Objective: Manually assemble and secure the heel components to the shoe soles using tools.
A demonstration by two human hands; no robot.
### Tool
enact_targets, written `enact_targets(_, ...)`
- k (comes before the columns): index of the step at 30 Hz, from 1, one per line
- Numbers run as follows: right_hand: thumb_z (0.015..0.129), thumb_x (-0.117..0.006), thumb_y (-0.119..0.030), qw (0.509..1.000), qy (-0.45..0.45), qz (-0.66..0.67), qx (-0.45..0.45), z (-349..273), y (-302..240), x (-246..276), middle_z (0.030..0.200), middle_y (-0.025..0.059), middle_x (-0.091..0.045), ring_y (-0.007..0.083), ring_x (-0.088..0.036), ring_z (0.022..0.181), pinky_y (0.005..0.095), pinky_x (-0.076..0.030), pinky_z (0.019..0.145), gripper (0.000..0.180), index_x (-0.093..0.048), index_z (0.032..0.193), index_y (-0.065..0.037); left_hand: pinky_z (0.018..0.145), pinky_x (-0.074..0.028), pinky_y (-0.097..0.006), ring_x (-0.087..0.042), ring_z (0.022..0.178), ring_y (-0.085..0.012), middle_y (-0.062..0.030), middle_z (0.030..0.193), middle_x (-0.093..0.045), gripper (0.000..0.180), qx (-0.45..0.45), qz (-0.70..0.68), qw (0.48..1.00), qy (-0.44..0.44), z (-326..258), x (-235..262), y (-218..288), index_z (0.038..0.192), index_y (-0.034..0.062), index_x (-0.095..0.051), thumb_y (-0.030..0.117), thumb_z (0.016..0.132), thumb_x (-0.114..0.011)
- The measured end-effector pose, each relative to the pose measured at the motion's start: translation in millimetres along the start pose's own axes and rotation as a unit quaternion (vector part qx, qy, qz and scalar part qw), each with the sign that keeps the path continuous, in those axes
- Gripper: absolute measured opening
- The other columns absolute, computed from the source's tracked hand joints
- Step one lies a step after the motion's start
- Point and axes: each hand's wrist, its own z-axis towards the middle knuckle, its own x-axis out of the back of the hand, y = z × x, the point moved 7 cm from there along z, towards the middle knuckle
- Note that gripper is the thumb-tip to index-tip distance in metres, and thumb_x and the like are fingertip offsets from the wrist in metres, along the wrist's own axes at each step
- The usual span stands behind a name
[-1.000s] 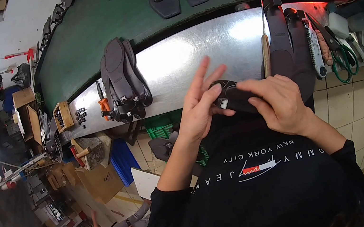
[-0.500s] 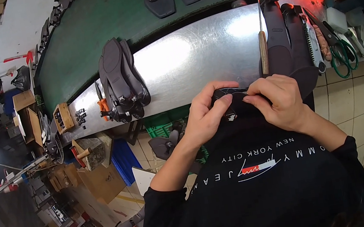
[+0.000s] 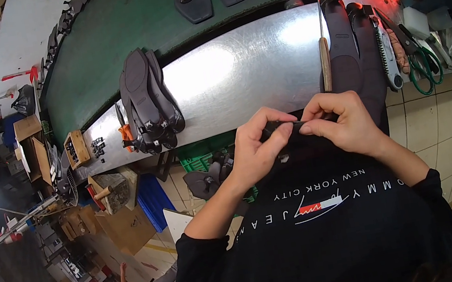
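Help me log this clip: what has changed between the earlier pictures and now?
The left hand, its fingers spread a second ago, has curled in to pinch the dark piece, which shows more edge-on now. The right hand is still on it, its thumb nearer the left thumb. The stacked soles, orange-handled tool and wooden-handled tool stayed put.

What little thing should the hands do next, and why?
Maybe the right hand should gently press the dark piece with its thumb while the left hand steadies it: both hands pinch it, thumb tips close together, in front of the black shirt, not on the metal bench.
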Motion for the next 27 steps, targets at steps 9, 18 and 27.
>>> enact_targets(9,0.075,-0.072,-0.003,0.836,0.240,-0.250,0.426,3,-123,42,0.087,0.0083,-0.065,0.0236,-0.062,0.076,0.0345,-0.049,0.064,0.020,-0.067,0.095,-0.004,0.064,-0.055,-0.025,-0.064,0.082,-0.0132,-0.0066,0.096,-0.064,0.026,-0.148,-0.142,0.949,0.239,-16,69,18,0.117,0.0006,-0.059,0.007,0.092,-0.055)
enact_targets(18,0.083,-0.064,-0.016,0.809,0.260,-0.518,0.096,75,11,67,0.087,0.0124,-0.057,0.0303,-0.056,0.085,0.0407,-0.047,0.075,0.042,-0.057,0.123,-0.007,0.078,-0.056,-0.034,-0.061,0.105,-0.0222,-0.0070,0.120,-0.059,0.041,0.067,-0.460,0.853,0.236,11,62,-90,0.131,0.0067,-0.050,0.025,0.095,-0.055)
enact_targets(27,0.086,-0.053,0.001,0.988,0.021,-0.113,0.107,33,-4,2,0.071,0.0079,-0.055,0.0137,-0.054,0.064,0.0261,-0.044,0.063,0.046,-0.054,0.132,-0.006,0.059,-0.055,-0.025,-0.064,0.096,-0.0246,-0.0045,0.105,-0.066,0.028,0.195,-0.703,0.661,0.178,20,29,-87,0.104,0.0118,-0.063,0.023,0.081,-0.074)
